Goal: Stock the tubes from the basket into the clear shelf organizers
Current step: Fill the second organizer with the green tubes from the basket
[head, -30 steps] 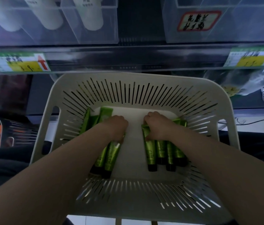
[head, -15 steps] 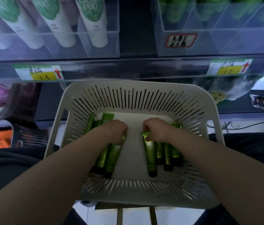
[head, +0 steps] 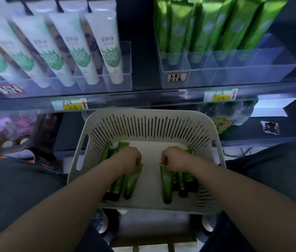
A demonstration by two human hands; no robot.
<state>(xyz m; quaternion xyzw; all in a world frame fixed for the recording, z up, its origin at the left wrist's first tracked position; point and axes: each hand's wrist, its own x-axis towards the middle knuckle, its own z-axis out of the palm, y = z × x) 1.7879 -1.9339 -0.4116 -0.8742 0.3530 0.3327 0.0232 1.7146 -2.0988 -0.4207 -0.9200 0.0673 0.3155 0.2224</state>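
Shelf organizers (head: 234,73) have slid further into the upper frame; left hand (head: 129,158) and right hand (head: 174,157) each clutch green tubes (head: 130,180) in the basket (head: 143,113).

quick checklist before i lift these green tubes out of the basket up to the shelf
1. Left hand grips a bunch of green plastic tubes: ok.
2. Right hand grips the other green tube bunch: ok.
3. Black caps in both bunches point the same way, toward the person: ok.
4. Every tube under each hand is caught in the grip: cannot tell.
5. Open way up from the white slatted plastic basket to the shelf: ok.
6. Free room in the clear plastic organizer holding matching green tubes: cannot tell, blurred.
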